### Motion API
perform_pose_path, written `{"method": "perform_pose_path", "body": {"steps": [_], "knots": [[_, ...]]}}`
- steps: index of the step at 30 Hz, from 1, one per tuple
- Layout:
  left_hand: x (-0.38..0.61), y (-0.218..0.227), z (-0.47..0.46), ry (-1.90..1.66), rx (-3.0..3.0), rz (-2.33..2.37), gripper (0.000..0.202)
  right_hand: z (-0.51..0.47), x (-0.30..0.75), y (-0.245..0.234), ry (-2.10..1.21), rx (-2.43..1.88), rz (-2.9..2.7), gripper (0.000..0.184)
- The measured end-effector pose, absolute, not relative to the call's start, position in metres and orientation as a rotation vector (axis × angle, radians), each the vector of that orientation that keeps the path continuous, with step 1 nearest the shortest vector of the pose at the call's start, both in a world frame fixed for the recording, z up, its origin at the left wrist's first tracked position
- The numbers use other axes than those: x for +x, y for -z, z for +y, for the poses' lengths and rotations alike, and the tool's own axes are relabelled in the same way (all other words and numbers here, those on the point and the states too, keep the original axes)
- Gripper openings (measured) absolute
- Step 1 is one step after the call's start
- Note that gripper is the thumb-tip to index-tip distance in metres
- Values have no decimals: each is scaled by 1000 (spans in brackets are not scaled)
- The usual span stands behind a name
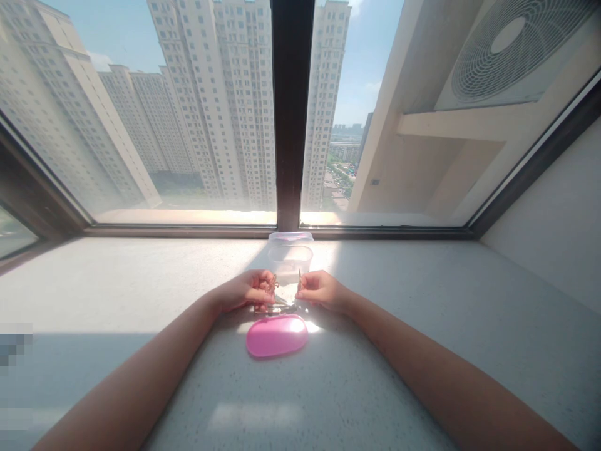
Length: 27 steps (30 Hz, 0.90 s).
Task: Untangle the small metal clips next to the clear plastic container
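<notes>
My left hand (247, 290) is closed in a pinch on a small thin metal piece (273, 286), too small to name. My right hand (320, 290) is also pinched, holding another thin metal piece (299, 280). Both hands meet over the pale stone sill, just in front of a clear plastic container (290, 258). A few more small metal bits (282, 306) lie on the sill between the hands. A pink oval case (277, 335) lies closed right in front of the hands.
The stone sill (422, 326) runs wide to both sides. A dark window frame post (291, 113) stands behind the container. A white wall (558, 232) rises on the right. Outside are tower blocks and an air-conditioner unit (511, 50).
</notes>
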<state>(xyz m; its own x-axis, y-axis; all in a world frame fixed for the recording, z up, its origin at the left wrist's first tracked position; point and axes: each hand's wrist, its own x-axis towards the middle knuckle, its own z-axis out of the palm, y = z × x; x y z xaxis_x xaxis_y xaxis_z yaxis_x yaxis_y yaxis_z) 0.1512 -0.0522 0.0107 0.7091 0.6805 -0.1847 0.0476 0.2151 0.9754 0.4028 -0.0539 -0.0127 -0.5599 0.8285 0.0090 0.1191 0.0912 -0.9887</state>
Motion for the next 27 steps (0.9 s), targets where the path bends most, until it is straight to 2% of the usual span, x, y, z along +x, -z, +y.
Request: {"method": "perform_pose_path", "body": {"steps": [27], "knots": [[154,-10,-55,-560,1250,605,22,-55,404,8,-1507,-932,-1833,32]]}}
